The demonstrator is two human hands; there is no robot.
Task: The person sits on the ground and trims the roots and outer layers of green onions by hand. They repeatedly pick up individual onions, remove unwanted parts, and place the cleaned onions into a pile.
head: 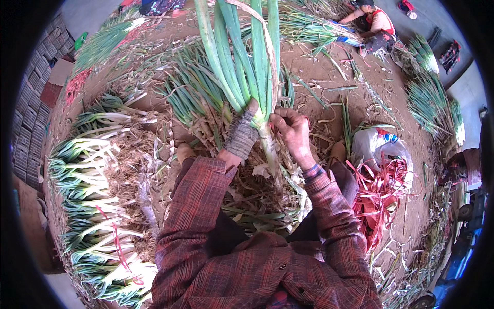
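My left hand (242,133), wrapped in a grey cloth band, grips a large green onion (266,133) where its leaves fan out. The stalk is held upright, its green leaves reaching past the top of the picture and its soil-stained base pointing down towards me. Beside the stalk, my right hand (291,129) has thumb and forefinger together at the lower end of a dry, pale leaf (272,50). Something small and red shows behind its fingers. Behind my left hand lies a heap of untrimmed green onions (193,89), roots towards me.
Cleaned green onions (92,181) lie in a long row at left, roots inward. At right, red plastic strips (380,197) spill from a white plastic bag (376,145). Leaf scraps (247,214) litter the ground between my legs. A person (376,25) sits at the upper right near more onions (308,29).
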